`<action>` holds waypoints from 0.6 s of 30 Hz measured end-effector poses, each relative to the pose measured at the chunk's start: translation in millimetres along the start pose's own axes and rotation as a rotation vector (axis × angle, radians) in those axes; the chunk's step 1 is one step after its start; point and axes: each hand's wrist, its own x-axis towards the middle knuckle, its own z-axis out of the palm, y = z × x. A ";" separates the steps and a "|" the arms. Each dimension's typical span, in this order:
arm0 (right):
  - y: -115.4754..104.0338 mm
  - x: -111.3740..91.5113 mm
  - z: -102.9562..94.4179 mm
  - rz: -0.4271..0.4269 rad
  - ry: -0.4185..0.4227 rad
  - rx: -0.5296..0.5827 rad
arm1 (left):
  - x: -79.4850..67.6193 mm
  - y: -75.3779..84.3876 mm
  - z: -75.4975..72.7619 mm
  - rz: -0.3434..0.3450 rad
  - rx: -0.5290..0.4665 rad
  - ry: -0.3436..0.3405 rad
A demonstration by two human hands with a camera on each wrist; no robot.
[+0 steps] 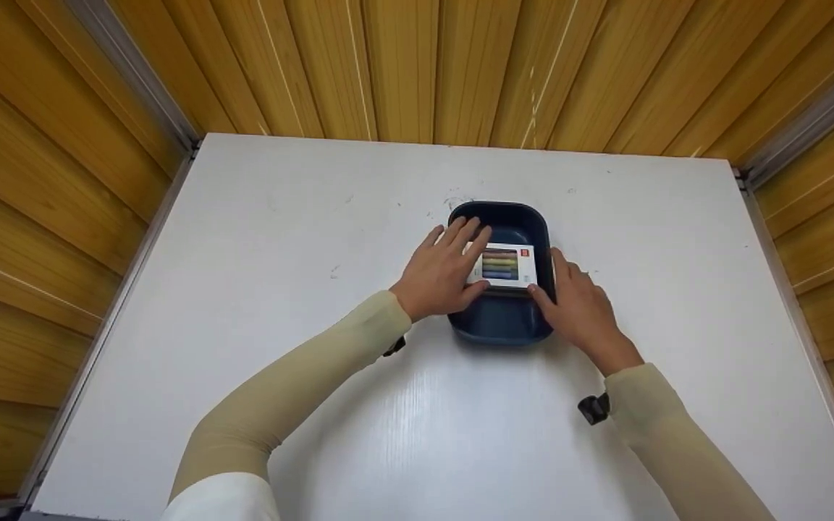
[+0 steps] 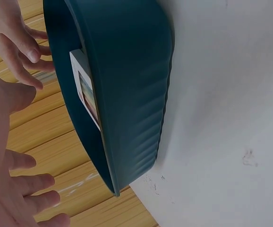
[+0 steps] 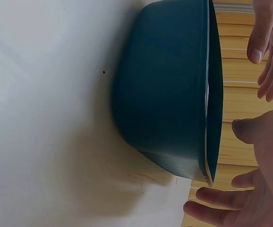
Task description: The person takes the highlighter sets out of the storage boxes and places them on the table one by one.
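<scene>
A dark blue-green plastic basin [image 1: 502, 325] stands on the white table, right of centre in the head view. Across its middle lies a white box [image 1: 507, 265] whose window shows rows of coloured sticks; a corner of this box [image 2: 84, 85] rises above the rim in the left wrist view. My left hand [image 1: 442, 273] is spread over the basin's left side, its straight fingers covering the box's left end in the head view. Beside the right rim is my right hand [image 1: 582, 304], fingers extended and loose. Both wrist views show a gap between the hands and the basin wall [image 3: 165, 85].
The white tabletop [image 1: 279, 231] carries small dark scuff marks near the basin. Wood-patterned panels [image 1: 402, 65] enclose the table at the back and both sides, with metal posts [image 1: 138, 72] at the corners.
</scene>
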 end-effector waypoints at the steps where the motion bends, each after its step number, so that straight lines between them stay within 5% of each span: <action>1: 0.1 0.0 0.1 0.002 -0.002 0.001 | 0.4 0.1 0.4 0.001 0.002 0.002; 18: 1.9 1.3 5.1 0.052 -0.064 0.026 | 3.1 -0.4 3.8 -0.001 -0.014 -0.021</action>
